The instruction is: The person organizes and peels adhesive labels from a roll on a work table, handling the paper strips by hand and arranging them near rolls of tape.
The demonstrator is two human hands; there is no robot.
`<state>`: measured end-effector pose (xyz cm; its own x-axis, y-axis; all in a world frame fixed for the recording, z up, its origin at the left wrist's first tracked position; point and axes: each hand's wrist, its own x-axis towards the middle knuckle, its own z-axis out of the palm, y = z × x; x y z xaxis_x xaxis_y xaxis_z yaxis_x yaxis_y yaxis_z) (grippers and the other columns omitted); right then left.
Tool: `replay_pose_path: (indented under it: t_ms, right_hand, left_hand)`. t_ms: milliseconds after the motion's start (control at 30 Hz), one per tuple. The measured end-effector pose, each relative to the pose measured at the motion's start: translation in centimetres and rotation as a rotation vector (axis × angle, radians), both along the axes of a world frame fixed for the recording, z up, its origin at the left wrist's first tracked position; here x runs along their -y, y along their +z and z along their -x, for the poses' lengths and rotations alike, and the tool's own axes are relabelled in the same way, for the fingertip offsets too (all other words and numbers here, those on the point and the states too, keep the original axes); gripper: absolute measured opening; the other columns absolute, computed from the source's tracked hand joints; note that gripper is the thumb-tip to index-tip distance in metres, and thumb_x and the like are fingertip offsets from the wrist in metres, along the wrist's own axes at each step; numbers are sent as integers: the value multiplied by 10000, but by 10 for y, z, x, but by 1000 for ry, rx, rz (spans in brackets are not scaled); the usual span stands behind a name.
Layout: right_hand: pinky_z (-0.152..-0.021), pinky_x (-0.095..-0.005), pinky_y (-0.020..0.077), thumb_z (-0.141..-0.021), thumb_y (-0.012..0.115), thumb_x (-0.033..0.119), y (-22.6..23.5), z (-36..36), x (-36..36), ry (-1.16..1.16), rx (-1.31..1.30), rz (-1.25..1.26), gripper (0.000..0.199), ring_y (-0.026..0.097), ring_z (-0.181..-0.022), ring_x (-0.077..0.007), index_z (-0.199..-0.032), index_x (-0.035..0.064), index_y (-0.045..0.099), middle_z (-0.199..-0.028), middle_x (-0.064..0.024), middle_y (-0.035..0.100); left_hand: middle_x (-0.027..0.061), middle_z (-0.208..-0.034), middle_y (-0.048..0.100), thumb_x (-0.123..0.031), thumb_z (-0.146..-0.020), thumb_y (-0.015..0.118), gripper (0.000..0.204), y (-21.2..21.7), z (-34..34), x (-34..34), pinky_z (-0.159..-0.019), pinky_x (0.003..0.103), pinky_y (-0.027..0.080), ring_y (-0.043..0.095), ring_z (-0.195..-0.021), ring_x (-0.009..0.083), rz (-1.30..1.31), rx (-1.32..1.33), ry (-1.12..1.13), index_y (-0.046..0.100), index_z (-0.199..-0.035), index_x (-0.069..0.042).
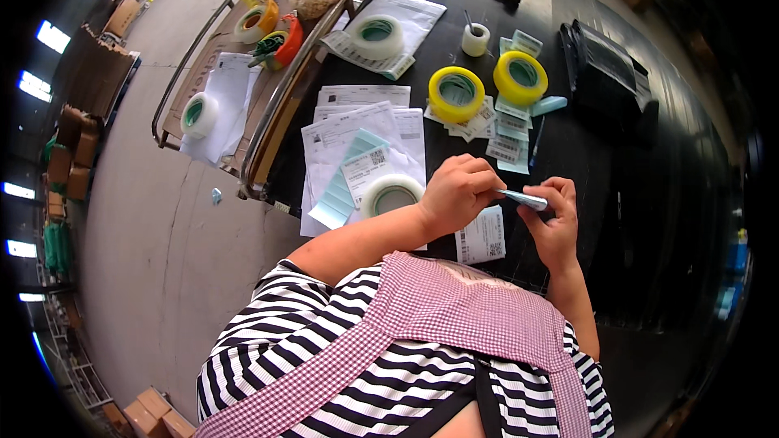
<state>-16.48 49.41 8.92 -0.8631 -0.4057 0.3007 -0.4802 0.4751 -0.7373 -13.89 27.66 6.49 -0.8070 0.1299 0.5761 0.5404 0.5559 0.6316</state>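
My left hand [459,195] pinches the left end of a pale blue label strip [525,199], seen almost edge-on. Thumb and fingers of my right hand [558,223] grip its right end, so both hands hold it above the black table. Just below them lies a white printed label sheet [481,237]. Beside my left wrist, partly covered by the forearm, a clear tape roll [369,195] rests on printed papers [410,138] and a light blue backing strip [334,195]. Whether the held strip is folded or stacked I cannot tell.
Beyond my hands two yellow tape rolls [436,97] sit on label strips [505,148]. A black machine [604,65] stands at the right. Farther left, a metal-framed cart [272,134] carries tape rolls and a bag. A small white roll [475,42] holds a pen-like stick.
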Motion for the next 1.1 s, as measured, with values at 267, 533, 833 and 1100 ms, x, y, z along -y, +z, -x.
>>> replay_pose_path:
  t_ms: [267,533,833,1100]
  right_hand:
    - [-743,-225,460,-947,607,81,-16,9,24,23,477,445,103,567,-814,-78,-1016,12,641,-919,-15,651]
    - [-777,-240,464,-974,603,178,-34,19,48,34,624,569,182,587,-844,-75,-1081,32,615,-956,-14,660]
    - [-795,-252,476,-936,614,148,-23,102,112,146,540,260,206,622,-860,-129,-1076,-1,638,-953,-61,675]
    - [-880,-387,497,-868,561,104,-46,227,273,345,-132,-229,231,628,-1027,-332,-1060,81,688,-1080,-132,684]
  left_hand:
    - [56,-994,671,-45,-893,674,227,-27,6,6,-841,289,523,623,-941,117,-1120,761,-332,602,-1102,8]
    - [89,-1028,668,-35,-899,617,228,-24,0,18,-883,309,497,621,-945,152,-783,699,-121,586,-1121,5]
    - [110,-1150,621,-25,-928,563,331,-54,8,162,-945,341,474,591,-1048,186,-775,598,333,480,-1249,-10]
    - [84,-1062,658,-92,-908,578,267,-69,37,244,-872,327,486,613,-962,169,-1140,634,352,588,-1158,2]
